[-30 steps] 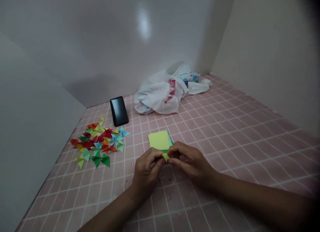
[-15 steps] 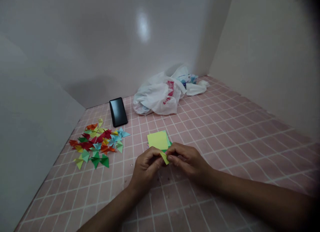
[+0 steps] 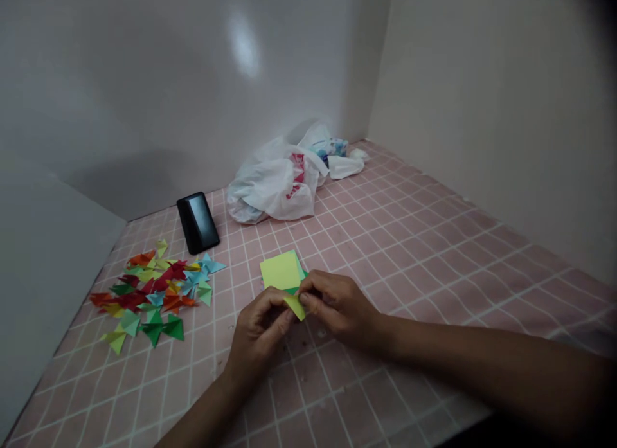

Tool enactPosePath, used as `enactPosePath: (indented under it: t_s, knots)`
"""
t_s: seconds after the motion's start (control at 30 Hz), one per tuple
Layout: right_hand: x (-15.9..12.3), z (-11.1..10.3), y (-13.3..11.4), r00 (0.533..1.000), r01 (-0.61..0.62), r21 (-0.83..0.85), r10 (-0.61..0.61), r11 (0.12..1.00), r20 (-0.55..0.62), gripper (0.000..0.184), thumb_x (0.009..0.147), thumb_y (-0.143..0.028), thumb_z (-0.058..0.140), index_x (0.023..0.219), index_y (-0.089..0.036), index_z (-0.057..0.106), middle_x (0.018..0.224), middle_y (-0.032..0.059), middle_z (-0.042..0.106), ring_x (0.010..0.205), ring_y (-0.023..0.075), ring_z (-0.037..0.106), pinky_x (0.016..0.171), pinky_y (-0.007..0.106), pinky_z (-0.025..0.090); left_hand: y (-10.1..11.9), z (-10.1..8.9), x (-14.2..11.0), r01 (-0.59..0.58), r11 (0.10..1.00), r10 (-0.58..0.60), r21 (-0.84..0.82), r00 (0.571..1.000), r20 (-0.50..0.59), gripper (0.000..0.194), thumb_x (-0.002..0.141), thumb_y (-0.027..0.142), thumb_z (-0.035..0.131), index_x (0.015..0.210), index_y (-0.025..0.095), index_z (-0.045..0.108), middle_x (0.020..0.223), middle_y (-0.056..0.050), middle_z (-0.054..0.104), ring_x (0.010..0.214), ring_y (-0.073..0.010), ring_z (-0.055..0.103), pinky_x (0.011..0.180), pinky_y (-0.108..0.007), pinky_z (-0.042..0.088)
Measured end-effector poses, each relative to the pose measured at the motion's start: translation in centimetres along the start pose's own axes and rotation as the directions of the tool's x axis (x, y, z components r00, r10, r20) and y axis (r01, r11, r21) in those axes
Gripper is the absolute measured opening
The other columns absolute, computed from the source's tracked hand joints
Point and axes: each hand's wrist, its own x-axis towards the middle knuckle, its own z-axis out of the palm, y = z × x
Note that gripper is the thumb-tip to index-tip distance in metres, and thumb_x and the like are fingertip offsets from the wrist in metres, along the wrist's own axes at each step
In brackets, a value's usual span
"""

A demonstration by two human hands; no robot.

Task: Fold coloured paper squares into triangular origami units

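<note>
A small folded piece of yellow paper (image 3: 295, 307) is pinched between my two hands, just above the checked cloth. My left hand (image 3: 263, 326) grips its left side with thumb and fingers. On its right side, the thumb and fingertips of my right hand (image 3: 340, 306) close on it. Right behind my hands lies a stack of square paper sheets (image 3: 279, 270), yellow on top with green sheets showing underneath. To the left spreads a pile of small folded paper butterflies (image 3: 152, 287) in red, orange, yellow, green and light blue.
A black phone (image 3: 198, 223) lies behind the pile, near the wall. Crumpled white plastic bags (image 3: 279, 181) rest at the back. Pink checked cloth (image 3: 409, 242) covers the surface, with pale walls at the back, left and right.
The camera view has turned to the right, so everything sits further left in it. The yellow paper is still in both hands, tilted slightly differently and showing more of its face.
</note>
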Motion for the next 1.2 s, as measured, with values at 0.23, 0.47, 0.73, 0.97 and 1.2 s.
enactPosePath:
  t_s: [0.23,0.47,0.73,0.97,1.2]
  knots:
    - [-0.22,0.32,0.01,0.990,-0.141,0.049,0.141,0.989,-0.012,0.014,0.088,-0.020,0.060,0.075,-0.016,0.059,0.069,-0.0001,0.060,0.063,0.0114,0.053,0.059,0.024,0.039,-0.04,-0.04,0.05,-0.137,0.973,0.142,0.183,0.990,-0.016,0.012,0.094,0.016,0.058,0.088,0.020,0.068,0.083,0.000,0.065,0.078,-0.0131,0.063,0.073,-0.023,0.048]
    - [-0.26,0.41,0.06,0.987,-0.158,0.149,0.160,0.976,0.000,0.010,0.087,-0.016,0.059,0.080,-0.015,0.066,0.072,0.0004,0.064,0.066,0.0112,0.056,0.063,0.024,0.041,0.03,0.20,0.18,-0.308,0.875,0.305,0.374,0.950,0.068,0.014,0.092,0.009,0.058,0.092,0.020,0.066,0.084,-0.001,0.067,0.078,-0.0125,0.064,0.071,-0.022,0.049]
    - [-0.02,0.33,-0.03,0.989,-0.149,0.244,0.145,0.958,0.036,0.002,0.084,-0.015,0.064,0.082,-0.016,0.064,0.080,0.0013,0.060,0.074,0.0131,0.056,0.068,0.026,0.043,-0.17,0.05,0.28,-0.329,0.801,0.365,0.499,0.931,0.028,0.013,0.092,0.007,0.057,0.091,0.018,0.065,0.083,-0.002,0.066,0.078,-0.0130,0.064,0.071,-0.023,0.050]
    - [-0.01,0.35,-0.23,0.987,-0.161,0.237,0.159,0.958,0.028,0.013,0.081,-0.016,0.071,0.077,-0.017,0.058,0.076,-0.0021,0.052,0.067,0.0111,0.048,0.061,0.024,0.038,-0.38,-0.03,0.32,-0.369,0.765,0.420,0.528,0.907,0.025,0.016,0.090,0.003,0.057,0.091,0.018,0.063,0.086,-0.003,0.066,0.082,-0.0136,0.064,0.074,-0.023,0.051]
    - [-0.08,0.20,-0.34,0.999,0.041,0.130,-0.041,0.991,-0.004,0.009,0.089,-0.009,0.061,0.085,-0.016,0.064,0.080,0.0010,0.059,0.077,0.0125,0.056,0.071,0.025,0.043,-0.43,-0.22,0.19,-0.362,0.712,0.446,0.602,0.895,0.011,0.017,0.089,0.001,0.059,0.093,0.017,0.063,0.087,-0.004,0.066,0.084,-0.0135,0.064,0.077,-0.024,0.052]
